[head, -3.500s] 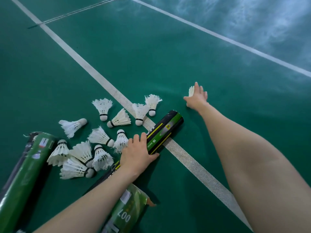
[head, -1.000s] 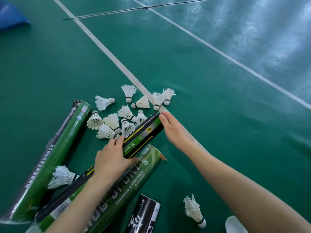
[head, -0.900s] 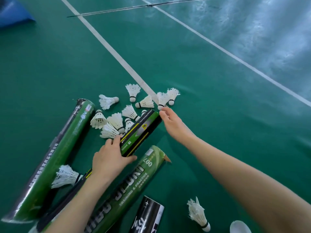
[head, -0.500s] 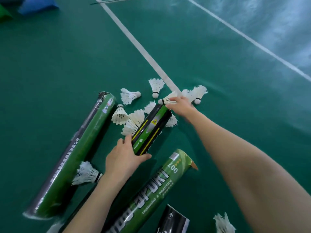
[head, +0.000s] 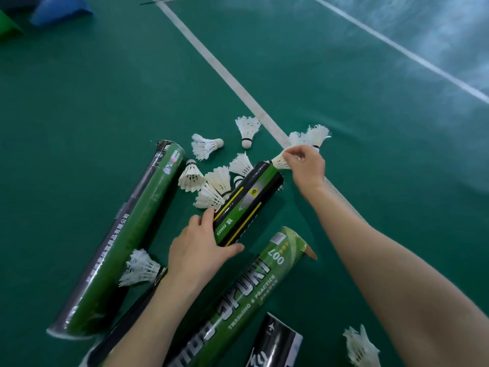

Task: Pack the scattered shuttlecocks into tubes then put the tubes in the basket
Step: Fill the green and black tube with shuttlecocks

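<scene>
My left hand point(head: 197, 254) grips a black and green tube point(head: 247, 205) lying on the green court floor. At the tube's far mouth my right hand point(head: 307, 165) pinches a white shuttlecock point(head: 278, 162) by its feathers, cork end toward the opening. Several loose white shuttlecocks point(head: 211, 185) lie in a cluster left of the tube. Two more shuttlecocks point(head: 313, 135) lie just beyond my right hand.
A long green tube point(head: 124, 242) lies at the left with a shuttlecock point(head: 140, 270) beside it. A green printed tube point(head: 246, 295) and a black tube point(head: 275, 343) lie near me. Another shuttlecock point(head: 361, 348) is at bottom right. Blue and green objects point(head: 59, 9) sit far left.
My right hand went from reaching far right to the cluster, picked up a shuttlecock and brought it to the tube's mouth. My left hand kept its hold on the tube.
</scene>
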A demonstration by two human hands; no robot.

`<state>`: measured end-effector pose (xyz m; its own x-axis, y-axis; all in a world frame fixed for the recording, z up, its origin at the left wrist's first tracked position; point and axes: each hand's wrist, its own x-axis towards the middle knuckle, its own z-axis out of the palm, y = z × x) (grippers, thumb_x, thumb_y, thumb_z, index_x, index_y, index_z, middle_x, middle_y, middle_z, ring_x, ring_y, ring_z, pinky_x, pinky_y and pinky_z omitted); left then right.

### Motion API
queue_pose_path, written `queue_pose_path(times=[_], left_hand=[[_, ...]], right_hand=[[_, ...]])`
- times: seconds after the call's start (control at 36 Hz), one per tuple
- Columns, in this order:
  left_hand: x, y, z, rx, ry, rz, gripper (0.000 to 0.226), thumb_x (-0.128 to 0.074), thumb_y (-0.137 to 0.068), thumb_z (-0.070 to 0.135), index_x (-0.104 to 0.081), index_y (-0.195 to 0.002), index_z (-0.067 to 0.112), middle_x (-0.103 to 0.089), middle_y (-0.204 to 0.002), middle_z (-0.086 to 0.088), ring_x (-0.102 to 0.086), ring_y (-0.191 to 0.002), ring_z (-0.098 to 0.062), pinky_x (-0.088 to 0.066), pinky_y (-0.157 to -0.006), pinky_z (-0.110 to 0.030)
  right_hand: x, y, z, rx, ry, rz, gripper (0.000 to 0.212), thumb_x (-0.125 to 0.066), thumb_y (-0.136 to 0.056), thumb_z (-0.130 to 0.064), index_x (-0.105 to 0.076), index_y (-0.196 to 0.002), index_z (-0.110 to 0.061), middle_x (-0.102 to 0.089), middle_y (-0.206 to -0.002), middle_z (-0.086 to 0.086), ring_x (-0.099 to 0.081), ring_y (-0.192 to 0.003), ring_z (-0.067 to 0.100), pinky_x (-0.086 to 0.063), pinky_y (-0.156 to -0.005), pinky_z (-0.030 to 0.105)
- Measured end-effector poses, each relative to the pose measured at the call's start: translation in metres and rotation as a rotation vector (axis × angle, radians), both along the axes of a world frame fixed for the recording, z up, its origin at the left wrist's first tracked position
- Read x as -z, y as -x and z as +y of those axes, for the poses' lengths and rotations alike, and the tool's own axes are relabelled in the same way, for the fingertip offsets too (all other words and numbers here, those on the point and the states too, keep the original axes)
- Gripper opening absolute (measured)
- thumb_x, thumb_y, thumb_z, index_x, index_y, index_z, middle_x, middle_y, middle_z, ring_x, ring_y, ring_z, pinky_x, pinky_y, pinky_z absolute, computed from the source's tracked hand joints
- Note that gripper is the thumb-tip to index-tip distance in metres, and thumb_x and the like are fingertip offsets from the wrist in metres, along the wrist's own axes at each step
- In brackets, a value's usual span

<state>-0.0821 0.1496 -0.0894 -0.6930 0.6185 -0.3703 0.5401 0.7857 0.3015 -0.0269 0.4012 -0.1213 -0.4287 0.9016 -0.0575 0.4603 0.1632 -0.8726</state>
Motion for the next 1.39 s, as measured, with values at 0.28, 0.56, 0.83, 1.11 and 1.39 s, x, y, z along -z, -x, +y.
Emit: queue_pose_path(times=[0.28,0.56,0.83,1.11,1.39], left_hand=[[-0.011,-0.030,0.006,0.087,-0.053,0.051,0.095,-0.063,-0.069,0.072,-0.023,-0.143,0.028,-0.048,-0.122,0.000,-0.054,-0.106,-0.022,-0.049,-0.084,-0.039],[-0.026,-0.049,0.000,0.125,-0.212,0.041,0.087,-0.068,-0.071,0.064,-0.028,-0.141,0.031,-0.048,-0.122,0.005,-0.053,-0.108,-0.019,-0.046,-0.092,-0.039],[-0.031,-0.061,0.003,0.166,-0.325,0.056,0.085,-0.070,-0.068,0.065,-0.034,-0.138,0.034,-0.049,-0.120,0.011,-0.054,-0.103,-0.015,-0.047,-0.087,-0.036],[-0.030,-0.064,0.001,0.103,-0.302,0.035,0.088,-0.068,-0.068,0.068,-0.032,-0.140,0.034,-0.047,-0.113,0.009,-0.053,-0.102,-0.018,-0.046,-0.085,-0.037],[-0.025,-0.050,0.003,0.078,-0.154,0.043,0.091,-0.066,-0.068,0.070,-0.028,-0.142,0.035,-0.049,-0.116,0.006,-0.054,-0.103,-0.018,-0.047,-0.085,-0.036]], right_hand=[[-0.043,-0.077,-0.002,0.150,-0.053,0.203,0.019,-0.065,-0.089,-0.015,-0.055,-0.105,-0.017,-0.054,-0.087,-0.009,-0.052,-0.077,0.005,-0.046,-0.073,0.016],[-0.082,-0.111,-0.017,-0.020,0.043,0.298,0.014,-0.059,-0.093,-0.015,-0.062,-0.103,-0.023,-0.059,-0.096,0.002,-0.054,-0.088,0.012,-0.049,-0.085,0.028],[-0.095,-0.120,-0.035,-0.133,0.133,0.285,0.030,-0.043,-0.099,-0.036,-0.063,-0.110,-0.017,-0.060,-0.111,-0.007,-0.053,-0.102,0.003,-0.036,-0.094,0.026],[-0.083,-0.117,-0.047,-0.306,0.329,0.196,0.067,-0.013,-0.091,-0.070,-0.056,-0.129,-0.034,-0.046,-0.143,-0.014,-0.031,-0.137,0.005,-0.010,-0.120,0.043],[-0.051,-0.089,-0.037,-0.224,0.511,0.192,0.061,-0.021,-0.095,-0.065,-0.063,-0.122,-0.030,-0.059,-0.129,-0.006,-0.051,-0.123,0.015,-0.028,-0.115,0.045]])
